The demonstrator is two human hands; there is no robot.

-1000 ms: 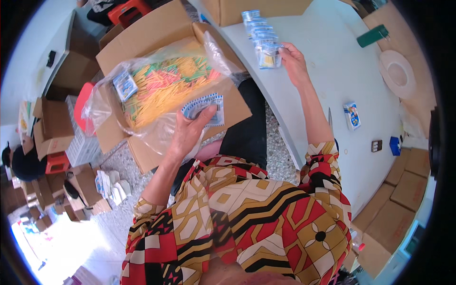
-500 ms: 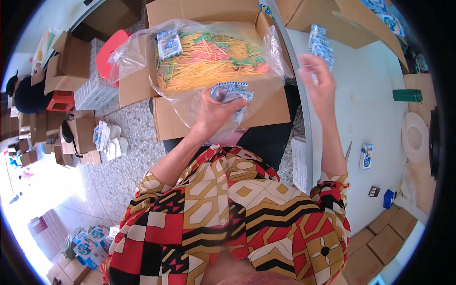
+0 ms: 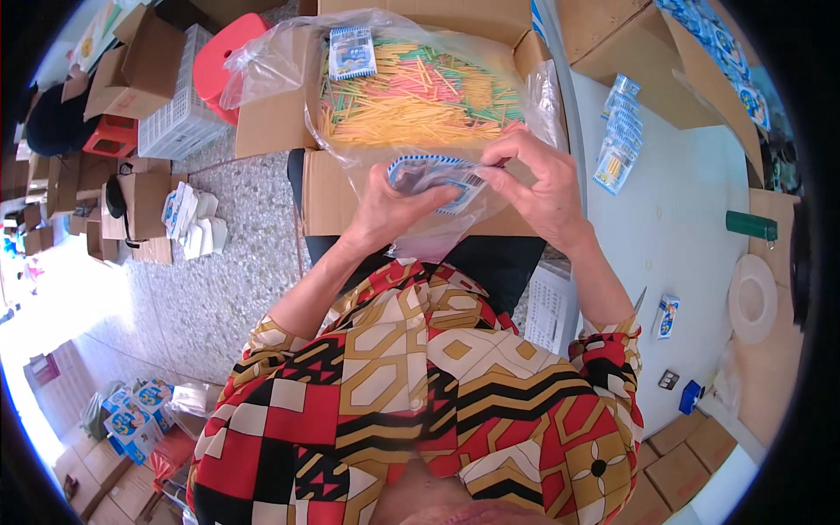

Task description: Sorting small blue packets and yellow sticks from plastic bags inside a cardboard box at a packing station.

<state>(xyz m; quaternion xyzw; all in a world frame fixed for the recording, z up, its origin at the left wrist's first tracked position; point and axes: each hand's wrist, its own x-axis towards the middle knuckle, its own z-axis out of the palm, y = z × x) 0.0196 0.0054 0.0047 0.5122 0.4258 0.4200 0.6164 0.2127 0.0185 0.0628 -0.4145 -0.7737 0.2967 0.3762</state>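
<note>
Packets [image 3: 427,175] sit bunched in my hands, in front of the body and over the carton's near flap; from my remote seat I read the rest starting at the left. A white crate [image 3: 188,114] and a red stool [image 3: 214,74] stand left of the carton, off to the side and so, I judge, out of my arms' way. The carton [image 3: 337,201] is open, a clear liner [image 3: 547,96] spread over its sides, which should hold the loose sticks [image 3: 411,122] together. A spare packet [image 3: 352,54] lies on the sticks toward the far left.

My left hand [image 3: 394,210] has its fingers clamped on the bunch, thumb across the near face; I take this grip as one that aligns the layers and leaves their upper edge exposed. My right hand [image 3: 542,188] meets it from the other side, thumb and forefinger pinched on the bunch's right edge, seemingly to steady the plastic. I cannot tell whether those fingers also hold a stick.

On the counter [image 3: 665,201], a row [image 3: 623,127] of packets overlaps, probably to save space; the nearest shows yellow sticks inside. Farther right, a small pack [image 3: 668,317], a green bottle [image 3: 751,225] and a pale hat [image 3: 752,297] lie well apart from it.
</note>
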